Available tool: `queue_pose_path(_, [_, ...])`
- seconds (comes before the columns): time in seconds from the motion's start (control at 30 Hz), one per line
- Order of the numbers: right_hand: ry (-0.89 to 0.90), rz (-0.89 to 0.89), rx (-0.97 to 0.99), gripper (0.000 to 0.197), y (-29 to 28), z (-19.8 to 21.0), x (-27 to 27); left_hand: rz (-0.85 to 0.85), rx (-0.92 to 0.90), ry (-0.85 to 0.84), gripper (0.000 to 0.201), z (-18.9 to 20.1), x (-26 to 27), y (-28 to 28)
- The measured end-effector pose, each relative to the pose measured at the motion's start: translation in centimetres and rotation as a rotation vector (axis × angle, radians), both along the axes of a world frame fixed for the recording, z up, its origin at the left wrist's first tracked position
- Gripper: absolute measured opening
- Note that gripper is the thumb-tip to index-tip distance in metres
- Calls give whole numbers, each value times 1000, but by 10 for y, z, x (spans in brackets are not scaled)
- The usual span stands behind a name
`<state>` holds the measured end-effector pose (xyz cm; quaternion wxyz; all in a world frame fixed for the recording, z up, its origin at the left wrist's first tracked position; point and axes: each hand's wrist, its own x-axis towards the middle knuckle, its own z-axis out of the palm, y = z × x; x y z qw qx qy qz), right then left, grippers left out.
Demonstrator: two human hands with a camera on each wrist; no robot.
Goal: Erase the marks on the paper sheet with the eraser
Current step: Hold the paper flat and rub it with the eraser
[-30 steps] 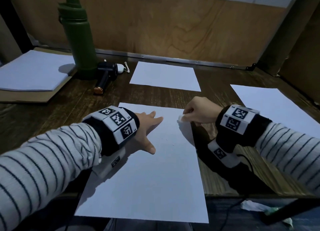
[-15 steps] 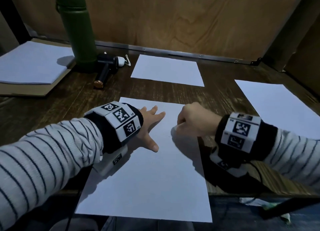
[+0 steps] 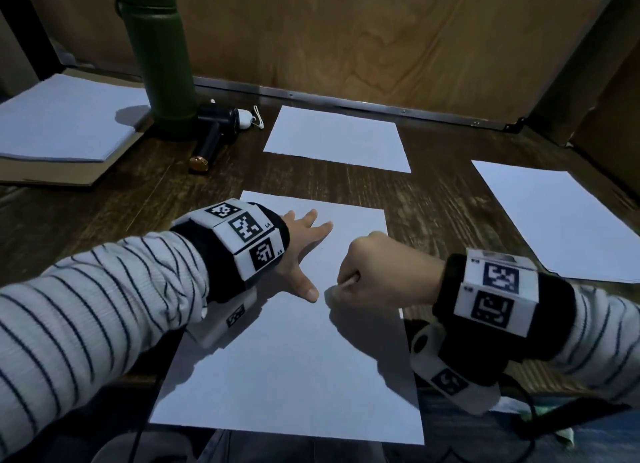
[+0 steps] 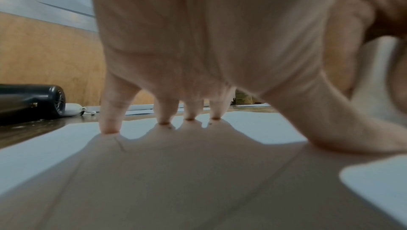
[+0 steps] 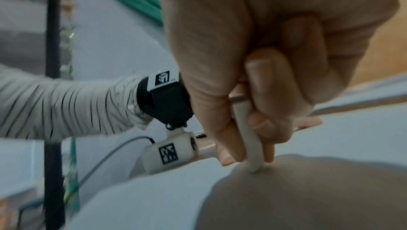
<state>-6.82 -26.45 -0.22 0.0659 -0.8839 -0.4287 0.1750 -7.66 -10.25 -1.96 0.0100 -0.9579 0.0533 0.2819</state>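
Observation:
A white paper sheet [image 3: 294,369] lies in front of me on the dark wooden table, its near edge hanging over the table's front. My left hand [image 3: 304,247] lies flat on the sheet's upper left part, fingers spread and straight, fingertips [image 4: 110,126] pressing the paper [image 4: 264,129]. My right hand [image 3: 377,272] is a fist pinching a thin white eraser [image 3: 337,289]. In the right wrist view the eraser [image 5: 251,146] stands on edge between thumb and fingers, its lower end touching the sheet [image 5: 154,190]. No marks are clear on the paper.
Two more white sheets lie on the table, one at the back centre [image 3: 337,138] and one at the right [image 3: 568,220]. A green bottle [image 3: 159,53], a black handheld device [image 3: 211,136] and a paper stack on cardboard [image 3: 65,119] stand at the back left.
My right hand with the eraser has moved from the sheet's upper right edge down and left, close to my left thumb. My left hand has stayed flat on the paper.

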Motion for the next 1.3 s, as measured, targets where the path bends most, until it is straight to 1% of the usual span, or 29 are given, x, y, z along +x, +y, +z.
queue_pose_path(0.07, [-17,-51,-12,46,-3,3,9,-1,-3,1,122,1,0,-1])
queue_pose_path(0.13, [-31,-148,-20,38,-7,8,23,-6,1,-8,121,0,0,-1])
queue_pose_path(0.2, [-51,-184,-16,39,-7,8,26,-4,-7,-14,121,-1,-1,-1])
queue_pose_path(0.27, [-60,-142,-4,44,-2,4,15,3,-16,-15,121,-1,-1,0])
queue_pose_path(0.37, [-25,-40,0,52,7,-2,0,2,-1,0,122,0,0,-1])
queue_pose_path(0.43, [-21,-58,-21,49,6,0,7,1,9,4,122,0,1,-1])
queue_pose_path(0.5, [-41,-128,-29,45,2,5,20,-1,13,2,121,0,1,-1])
queue_pose_path(0.57, [-65,-151,-17,47,2,7,22,-3,7,-1,121,-1,1,-1])
queue_pose_path(0.73, [-20,1,0,54,14,1,-6,-1,1,-1,122,-1,1,-1])
queue_pose_path(0.8, [-38,-23,-11,53,12,2,2,-3,6,5,122,0,1,-2])
queue_pose_path(0.87, [-58,-94,-10,52,10,7,13,-6,8,0,121,0,0,-1])
queue_pose_path(0.93, [-71,-128,7,51,12,8,13,-6,-12,-9,120,1,-2,-1])
queue_pose_path(1.0, [-53,-103,12,49,17,8,2,-2,-27,-15,120,1,-2,-2])
queue_pose_path(1.07, [-11,-43,-5,50,20,5,-8,4,-23,-12,120,1,-2,-2])
queue_pose_path(1.13, [-20,-39,-37,52,18,5,-3,5,-33,-15,122,0,-1,-2])
queue_pose_path(1.23, [-81,-155,-46,47,12,10,15,6,-39,-23,121,1,-3,-1])
queue_pose_path(1.3, [-110,-194,-26,43,13,12,13,3,-39,-29,120,2,-4,-2])
